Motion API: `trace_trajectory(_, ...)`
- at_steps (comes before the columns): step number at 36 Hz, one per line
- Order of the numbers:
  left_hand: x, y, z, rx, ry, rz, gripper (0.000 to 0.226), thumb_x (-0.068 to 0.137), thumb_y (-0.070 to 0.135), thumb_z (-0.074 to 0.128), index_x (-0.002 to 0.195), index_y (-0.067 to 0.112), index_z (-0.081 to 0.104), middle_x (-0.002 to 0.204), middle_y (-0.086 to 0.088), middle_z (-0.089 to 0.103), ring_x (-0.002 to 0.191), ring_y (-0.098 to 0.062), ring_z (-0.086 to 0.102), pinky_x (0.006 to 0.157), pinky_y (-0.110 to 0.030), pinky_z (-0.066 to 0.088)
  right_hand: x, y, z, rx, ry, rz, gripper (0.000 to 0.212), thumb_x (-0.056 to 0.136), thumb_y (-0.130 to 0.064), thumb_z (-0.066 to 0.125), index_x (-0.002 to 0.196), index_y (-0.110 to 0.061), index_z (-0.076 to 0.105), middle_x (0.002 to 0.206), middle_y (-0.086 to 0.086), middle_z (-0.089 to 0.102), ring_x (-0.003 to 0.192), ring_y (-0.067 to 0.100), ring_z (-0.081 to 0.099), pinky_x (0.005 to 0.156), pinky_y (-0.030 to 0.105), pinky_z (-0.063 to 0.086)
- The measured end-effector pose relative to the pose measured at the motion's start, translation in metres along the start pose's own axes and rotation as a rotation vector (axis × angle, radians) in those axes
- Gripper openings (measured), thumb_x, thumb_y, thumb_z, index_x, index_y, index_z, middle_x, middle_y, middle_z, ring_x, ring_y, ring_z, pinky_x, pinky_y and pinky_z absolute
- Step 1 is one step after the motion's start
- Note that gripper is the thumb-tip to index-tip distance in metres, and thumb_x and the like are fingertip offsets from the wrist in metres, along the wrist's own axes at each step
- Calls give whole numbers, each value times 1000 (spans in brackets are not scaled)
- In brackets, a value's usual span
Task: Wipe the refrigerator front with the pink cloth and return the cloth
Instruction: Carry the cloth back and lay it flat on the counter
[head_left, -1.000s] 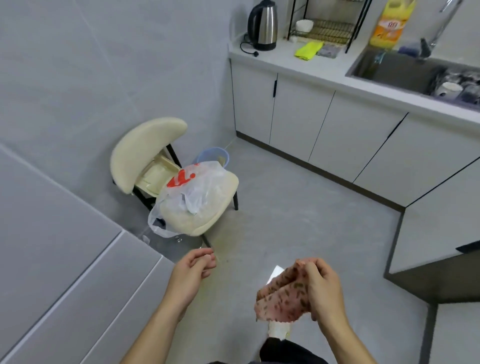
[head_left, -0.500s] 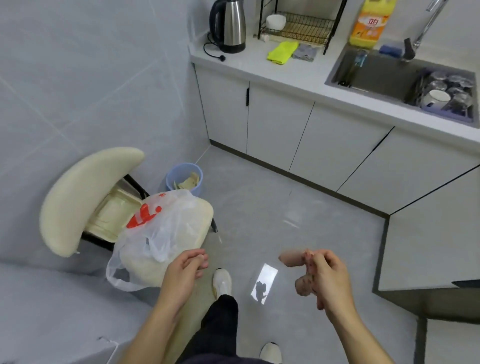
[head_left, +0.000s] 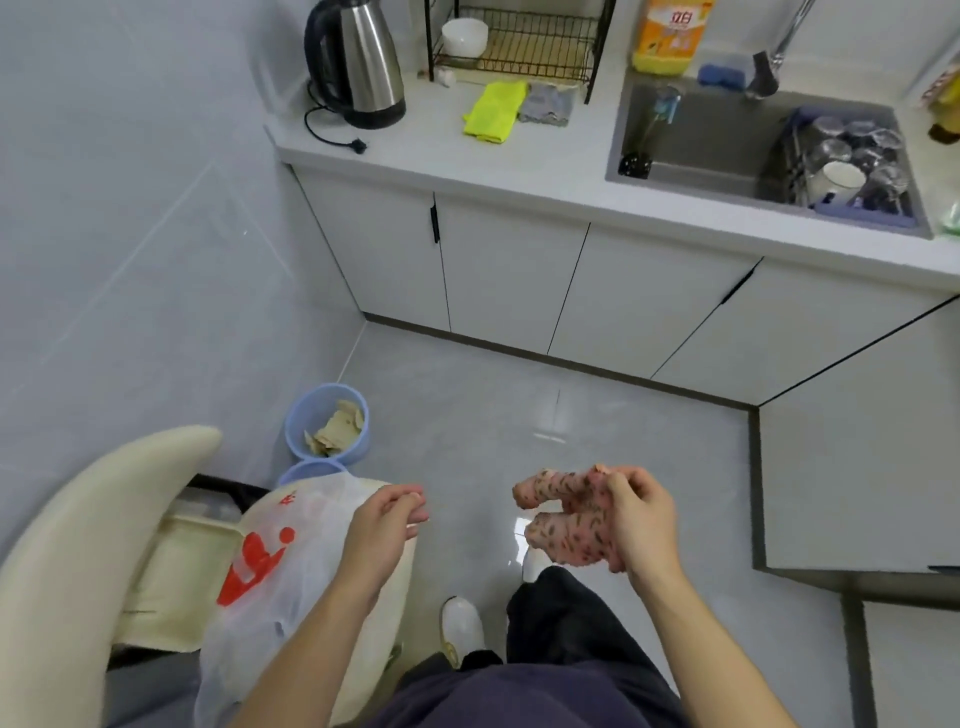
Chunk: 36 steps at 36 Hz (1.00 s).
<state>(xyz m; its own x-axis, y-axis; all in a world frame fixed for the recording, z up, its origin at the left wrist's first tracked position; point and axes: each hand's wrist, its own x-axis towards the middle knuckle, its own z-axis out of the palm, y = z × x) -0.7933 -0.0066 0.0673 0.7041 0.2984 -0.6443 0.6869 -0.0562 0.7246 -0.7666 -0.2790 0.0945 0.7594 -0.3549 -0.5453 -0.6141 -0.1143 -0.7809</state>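
The pink cloth (head_left: 569, 519), speckled with dark marks, hung bunched above the floor in the right hand (head_left: 641, 525), whose fingers were curled closed on it. The left hand (head_left: 382, 530) was loosely curled, seemingly holding nothing, over a white plastic bag (head_left: 270, 566) on a cream chair (head_left: 78, 545). A blue bin (head_left: 327, 423) stood beyond.

— Right hand (head_left: 641, 525)?
— Clutching bunched pink cloth (head_left: 566, 522) above grey floor (head_left: 597, 415).
— Left hand (head_left: 382, 535)?
— Loosely curled, empty, over white plastic bag (head_left: 270, 561) on cream chair (head_left: 78, 530).
— Behind?
— Steel kettle (head_left: 363, 62), yellow rag (head_left: 496, 110) on countertop (head_left: 415, 150).
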Motion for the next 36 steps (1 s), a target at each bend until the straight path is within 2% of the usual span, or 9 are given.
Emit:
trace_trajectory(4,42,31,7,-44,-16,-31,19,106,10,53,106,12,72,107,-11,74,101,-23,72,71,-22,53,41,-23,16,23,-14,23,16,101,-23,61,96,-11,70,93,17,73,33,15,49,32,24,32)
trace_trajectory(9,103,70,22,-46,-1,-76,16,105,13,56,106,12,72,108,-13,75,105,-28,72,79,-34,55,106,-61,28,41,-35,34,14,100,-18,61,98,-8,71,93,18,75,45,18,59,34,26,35)
trace_trajectory(13,143,110,37,-75,34,-84,15,104,10,57,104,8,72,107,-14,75,103,-28,72,90,-39,56,148,-111,32,32,-94,38,16,104,-10,53,100,3,62,58,10,72,32,18,55,33,23,27)
trace_trajectory(15,163,132,45,-72,40,-93,15,104,10,57,103,10,72,108,-14,75,102,-27,73,90,-40,56,168,-133,34,39,-115,41,18,104,-8,51,100,8,59,52,10,68,31,20,55,30,21,23)
trace_trajectory(20,216,188,70,-65,44,-65,15,104,10,55,101,13,69,106,-12,74,102,-26,71,99,-45,55,229,-177,48,75,-164,87,24,102,-12,49,106,10,56,88,33,73,71,53,73,34,20,30)
trace_trajectory(26,271,249,88,-79,38,-57,15,103,9,58,106,9,72,100,-10,76,99,-24,73,92,-39,57,281,-233,64,18,-178,70,30,100,-25,55,108,4,60,98,8,81,66,51,72,49,35,29)
trace_trajectory(29,301,279,93,-58,12,-47,15,104,11,57,104,11,72,102,-10,76,98,-21,73,84,-30,57,306,-264,76,-12,-206,78,35,97,-25,53,110,6,61,105,4,81,71,52,73,44,21,25)
trace_trajectory(33,351,320,95,-4,-48,-16,15,104,15,58,104,14,73,102,-6,77,99,-17,73,87,-30,58,337,-312,97,-40,-198,29,23,101,-21,54,102,1,61,91,10,81,62,50,68,39,21,26)
trace_trajectory(36,392,356,96,65,-147,23,15,104,15,59,108,17,73,107,-5,76,103,-17,73,99,-37,57,358,-351,119,12,-246,-7,25,101,-16,52,100,9,55,87,23,78,62,55,69,45,29,40)
